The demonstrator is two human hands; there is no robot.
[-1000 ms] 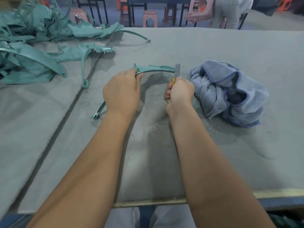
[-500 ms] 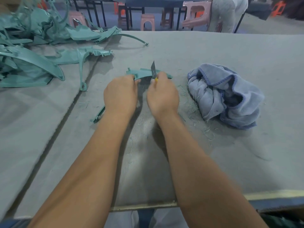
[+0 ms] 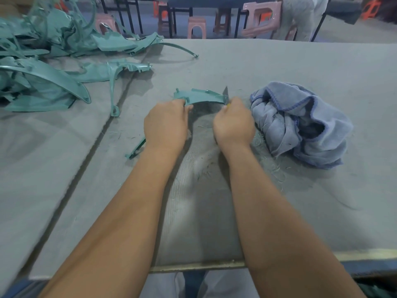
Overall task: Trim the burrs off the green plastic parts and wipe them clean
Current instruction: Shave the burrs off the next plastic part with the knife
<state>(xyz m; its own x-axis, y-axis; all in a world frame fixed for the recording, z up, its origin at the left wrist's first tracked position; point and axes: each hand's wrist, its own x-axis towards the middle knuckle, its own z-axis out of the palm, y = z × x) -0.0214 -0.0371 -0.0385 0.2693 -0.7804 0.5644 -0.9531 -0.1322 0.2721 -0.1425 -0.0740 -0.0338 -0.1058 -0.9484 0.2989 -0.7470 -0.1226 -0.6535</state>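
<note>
- While the left hand [image 3: 165, 123] grips the near edge of a curved green part [image 3: 199, 97], fingers curled round it, the right hand [image 3: 234, 123] is closed round a knife [image 3: 225, 93] whose grey blade stands up at the part's right-hand tip.
- The part lies just left of the blue cloth [image 3: 300, 123], its long thin tail running back under the left wrist and showing again on the table's grey felt top [image 3: 279, 61].
- To my eye this is the trimming step, with the blade working the end of the edge nearest the cloth.
- Next, I would judge, comes a light, steady stroke along whatever edge is left, the blade kept away from the holding fingers, and then a reach to the cloth for wiping.
- Fine green shavings [image 3: 270, 168] are scattered on the felt close beside the cloth and in front of it.
- Far left of the cloth sits a heap of green parts [image 3: 43, 61]; I cannot tell whether those are done or waiting.
- A dark seam [image 3: 90, 151] runs through the felt between the heap and the cloth.
- Beyond the table, behind the cloth, stand pink stools [image 3: 196, 26] and dark table legs, and part of another person in pale clothing.
</note>
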